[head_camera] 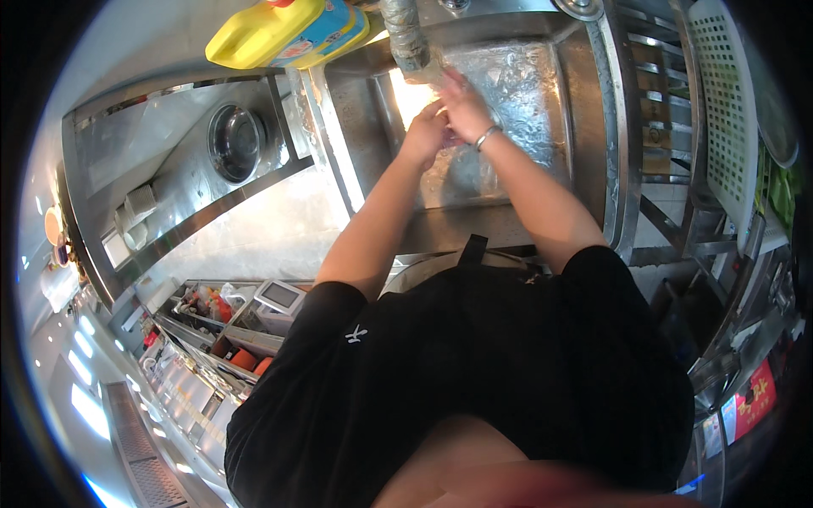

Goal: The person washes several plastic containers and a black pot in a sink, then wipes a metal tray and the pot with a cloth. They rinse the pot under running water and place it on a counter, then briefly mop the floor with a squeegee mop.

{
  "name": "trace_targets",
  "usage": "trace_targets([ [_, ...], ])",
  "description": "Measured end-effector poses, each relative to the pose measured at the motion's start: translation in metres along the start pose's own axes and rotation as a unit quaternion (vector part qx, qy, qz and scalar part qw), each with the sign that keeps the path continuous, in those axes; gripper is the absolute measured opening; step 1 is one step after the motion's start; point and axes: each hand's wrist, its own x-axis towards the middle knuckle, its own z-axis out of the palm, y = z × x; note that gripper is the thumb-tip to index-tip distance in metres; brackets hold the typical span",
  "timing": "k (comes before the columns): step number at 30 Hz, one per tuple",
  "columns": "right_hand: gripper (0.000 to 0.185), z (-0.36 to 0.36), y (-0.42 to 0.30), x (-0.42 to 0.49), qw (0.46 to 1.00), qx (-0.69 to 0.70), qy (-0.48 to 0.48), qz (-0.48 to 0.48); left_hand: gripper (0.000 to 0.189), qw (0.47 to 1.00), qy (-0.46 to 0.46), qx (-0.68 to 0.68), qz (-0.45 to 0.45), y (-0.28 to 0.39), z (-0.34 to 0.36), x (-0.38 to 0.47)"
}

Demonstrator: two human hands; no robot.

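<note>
My left hand (427, 136) and my right hand (469, 109) meet over a stainless steel sink basin (527, 133), just below the end of a faucet spout (406, 35) with a silvery, crinkled wrap. The right hand's fingers stretch up past the spout's mouth and are slightly blurred; I see nothing held in them. Against the right palm, the left hand's fingers are bent and partly hidden. A metal bracelet (488, 137) circles my right wrist. The basin floor looks wet and shiny, with strong glare left of the hands.
A yellow plastic jug (273, 35) with a blue label lies at the sink's upper left. To the left, a steel shelf (184, 143) carries a round metal bowl (236, 143). A white perforated plastic basket (724, 108) stands on the right, beside a slatted metal rack (654, 95).
</note>
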Motion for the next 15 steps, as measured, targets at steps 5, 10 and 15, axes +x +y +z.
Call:
trace_targets([
  [5, 0.040, 0.007, 0.025, -0.016, 0.995, -0.030, 0.086, -0.038, 0.048, 0.997, -0.040, 0.060, -0.001, 0.014, 0.007, 0.005],
  [10, 0.046, -0.066, 0.080, 0.019, 0.986, -0.090, 0.083, 0.115, 0.055, 0.964, -0.021, 0.262, 0.050, 0.028, 0.025, 0.011],
  [15, 0.047, -0.121, 0.007, 0.038, 0.982, -0.058, 0.182, -0.007, 0.045, 0.875, 0.077, 0.461, 0.124, 0.042, 0.031, 0.029],
])
